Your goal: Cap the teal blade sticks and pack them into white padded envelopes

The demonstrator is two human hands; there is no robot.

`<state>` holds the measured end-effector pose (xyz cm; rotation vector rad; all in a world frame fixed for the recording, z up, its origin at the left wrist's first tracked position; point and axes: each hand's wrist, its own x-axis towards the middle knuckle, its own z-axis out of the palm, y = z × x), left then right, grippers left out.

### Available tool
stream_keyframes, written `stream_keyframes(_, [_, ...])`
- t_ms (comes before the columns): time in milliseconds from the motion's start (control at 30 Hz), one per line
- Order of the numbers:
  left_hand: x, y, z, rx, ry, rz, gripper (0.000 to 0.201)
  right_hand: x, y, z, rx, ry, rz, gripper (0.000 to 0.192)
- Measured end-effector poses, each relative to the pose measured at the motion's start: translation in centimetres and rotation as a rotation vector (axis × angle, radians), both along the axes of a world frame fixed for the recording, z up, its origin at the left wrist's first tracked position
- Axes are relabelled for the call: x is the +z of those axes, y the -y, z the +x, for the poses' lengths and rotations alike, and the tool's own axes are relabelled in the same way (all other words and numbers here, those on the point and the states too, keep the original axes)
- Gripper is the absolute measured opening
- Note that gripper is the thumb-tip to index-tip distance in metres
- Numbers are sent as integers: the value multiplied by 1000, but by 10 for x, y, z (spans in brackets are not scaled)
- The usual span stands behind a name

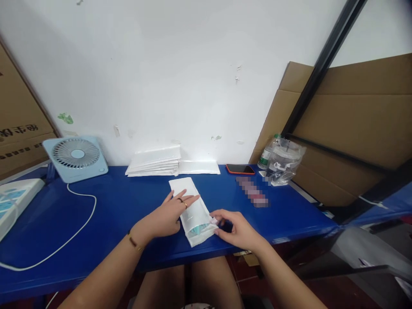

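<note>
A white padded envelope lies at a slant on the blue table, its open end towards me. Something teal shows inside the mouth. My left hand rests flat across the upper part of the envelope with its fingers spread; a ring and a bracelet are on it. At the lower right corner, my right hand has thumb and fingers closed on the flap edge. A small pale, crumpled bit shows by these fingertips, and I cannot make out what it is.
Behind lie a stack of white envelopes and more flat envelopes. A phone, a bottle and a clear plastic bag stand to the right. At left are a blue fan, its white cable and a power strip.
</note>
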<state>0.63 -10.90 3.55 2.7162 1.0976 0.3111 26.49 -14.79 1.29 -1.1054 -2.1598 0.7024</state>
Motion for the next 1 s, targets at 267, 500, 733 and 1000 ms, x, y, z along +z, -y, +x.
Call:
stream_keyframes(267, [-55, 99, 0, 133, 243, 258, 37, 10, -26, -36, 194, 183, 233, 64])
stream_keyframes(500, [-63, 101, 7, 181, 216, 290, 33, 0, -34, -55, 224, 173, 210, 56])
stream_keyframes(733, [-67, 103, 6, 186, 240, 312, 33, -4, -37, -55, 205, 150, 217, 39])
stream_keyframes(1000, [-65, 98, 4, 266, 269, 249, 38, 6, -30, -30, 232, 46, 107, 50])
